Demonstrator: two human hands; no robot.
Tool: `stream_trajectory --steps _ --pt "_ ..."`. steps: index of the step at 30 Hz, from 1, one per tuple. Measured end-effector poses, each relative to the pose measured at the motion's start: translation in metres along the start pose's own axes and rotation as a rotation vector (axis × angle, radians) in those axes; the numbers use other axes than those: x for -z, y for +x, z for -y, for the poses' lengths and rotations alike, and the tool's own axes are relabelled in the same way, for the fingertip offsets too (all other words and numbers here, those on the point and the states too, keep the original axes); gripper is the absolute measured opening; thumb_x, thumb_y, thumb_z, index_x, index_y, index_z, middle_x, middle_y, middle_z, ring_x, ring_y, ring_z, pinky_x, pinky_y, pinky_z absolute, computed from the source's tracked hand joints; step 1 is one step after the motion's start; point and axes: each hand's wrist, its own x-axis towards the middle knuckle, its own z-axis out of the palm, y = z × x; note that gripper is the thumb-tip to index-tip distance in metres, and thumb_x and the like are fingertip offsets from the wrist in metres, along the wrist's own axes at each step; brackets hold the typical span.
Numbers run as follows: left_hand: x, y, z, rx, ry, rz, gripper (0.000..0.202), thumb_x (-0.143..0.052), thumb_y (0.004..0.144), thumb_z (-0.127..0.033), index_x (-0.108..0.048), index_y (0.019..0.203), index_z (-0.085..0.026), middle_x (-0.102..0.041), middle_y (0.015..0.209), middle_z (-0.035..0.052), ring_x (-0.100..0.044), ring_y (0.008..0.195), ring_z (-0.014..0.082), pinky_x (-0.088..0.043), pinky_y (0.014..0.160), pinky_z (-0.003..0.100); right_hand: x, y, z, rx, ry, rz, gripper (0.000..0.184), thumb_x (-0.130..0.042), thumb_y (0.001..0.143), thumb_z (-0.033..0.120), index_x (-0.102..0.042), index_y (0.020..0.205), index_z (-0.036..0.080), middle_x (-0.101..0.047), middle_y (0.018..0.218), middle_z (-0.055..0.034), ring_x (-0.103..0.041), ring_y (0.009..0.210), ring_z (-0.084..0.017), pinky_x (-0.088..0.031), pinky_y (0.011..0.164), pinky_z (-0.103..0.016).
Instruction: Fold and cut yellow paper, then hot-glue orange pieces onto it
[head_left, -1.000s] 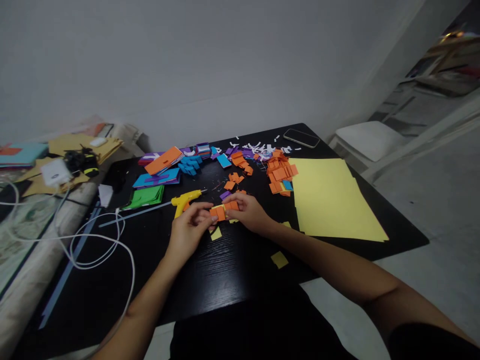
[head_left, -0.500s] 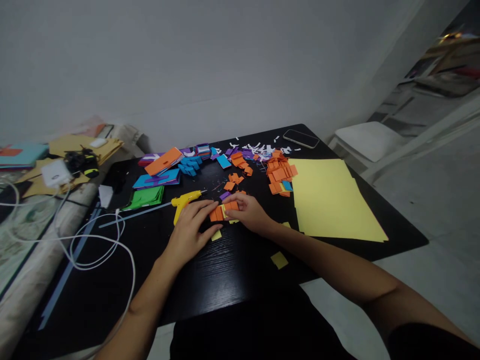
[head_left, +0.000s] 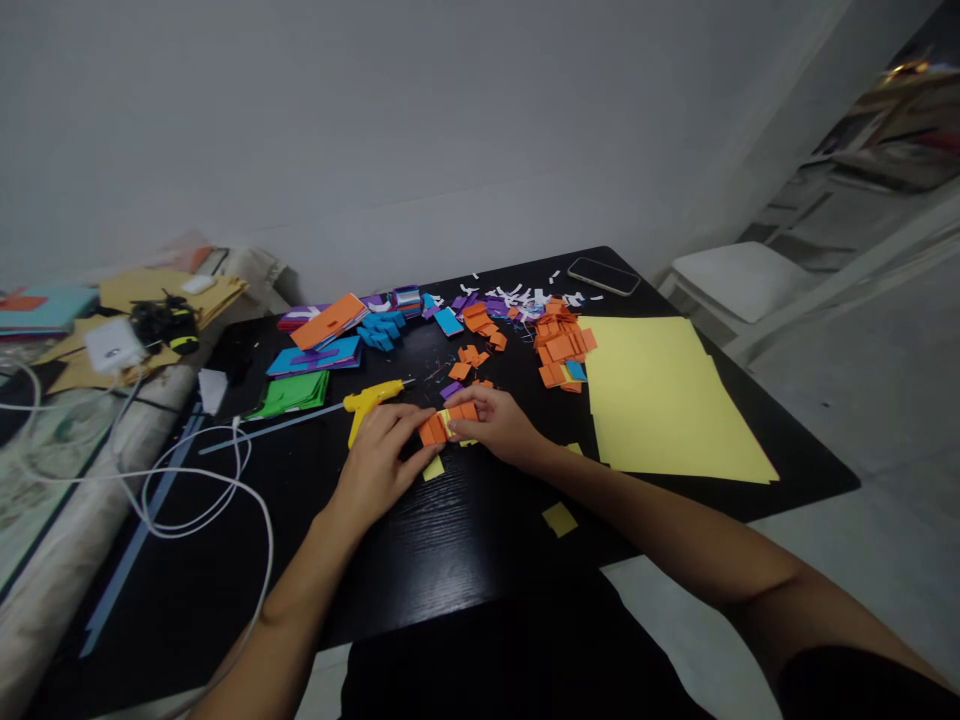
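Between my hands is a folded paper piece (head_left: 433, 431), orange at both ends with a yellow strip across its middle, low over the black table. My left hand (head_left: 381, 452) has its fingertips and thumb around the left end. Pinched in the thumb and fingers of my right hand (head_left: 501, 428) is the right end, partly covered by them. A yellow paper slip (head_left: 433, 468) lies just under the left thumb. Beside the left knuckles rests a yellow glue gun (head_left: 367, 400), nozzle pointing right. Behind the hands are a purple piece (head_left: 451, 390) and small orange pieces (head_left: 471, 356).
Yellow sheets (head_left: 667, 400) lie at the right, beside a heap of orange pieces (head_left: 559, 335). White scraps (head_left: 517, 296) and a phone (head_left: 604, 276) are at the back. Coloured paper stacks (head_left: 315, 355) stand back left. A white cable (head_left: 247, 485) loops at left, near my forearm.
Both hands keep their hold on the orange and yellow paper piece, with barely any movement. The left fingers have shifted very slightly; the view has moved a touch.
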Motion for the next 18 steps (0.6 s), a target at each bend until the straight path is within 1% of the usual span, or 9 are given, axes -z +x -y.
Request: stream_trajectory --steps 7,13,18 --pt "-0.0003 0.0002 0.0004 -0.010 -0.006 -0.015 0.035 -0.067 0.093 -0.031 -0.063 0.125 -0.020 -0.065 0.112 0.0097 -0.060 0.107 0.0253 -0.048 0.096 0.041 -0.0006 0.0003 0.0019 0.000 0.020 -0.005 0.026 -0.079 0.068 0.021 -0.068 0.091 0.019 -0.069 0.078 0.0026 -0.068 0.070 -0.013 -0.061 0.075 -0.031" --pt "-0.0026 -0.0007 0.0009 -0.006 -0.005 -0.022 0.038 -0.068 0.092 -0.032 -0.061 0.128 -0.021 -0.064 0.115 0.0097 -0.061 0.108 0.0249 -0.049 0.097 0.041 -0.0018 0.0002 0.0026 0.004 0.028 -0.007 0.025 -0.078 0.068 0.020 -0.068 0.091 0.019 -0.068 0.076 0.0028 -0.068 0.067 -0.012 -0.061 0.072 -0.029" --pt "-0.0043 -0.0015 0.0029 -0.004 -0.014 -0.004 0.039 -0.067 0.093 -0.031 -0.060 0.130 -0.021 -0.064 0.117 0.0092 -0.061 0.110 0.0239 -0.050 0.098 0.040 -0.0024 0.0003 0.0017 0.014 0.020 -0.011 0.025 -0.078 0.067 0.017 -0.068 0.090 0.018 -0.068 0.076 0.0031 -0.067 0.067 -0.011 -0.059 0.069 -0.025"
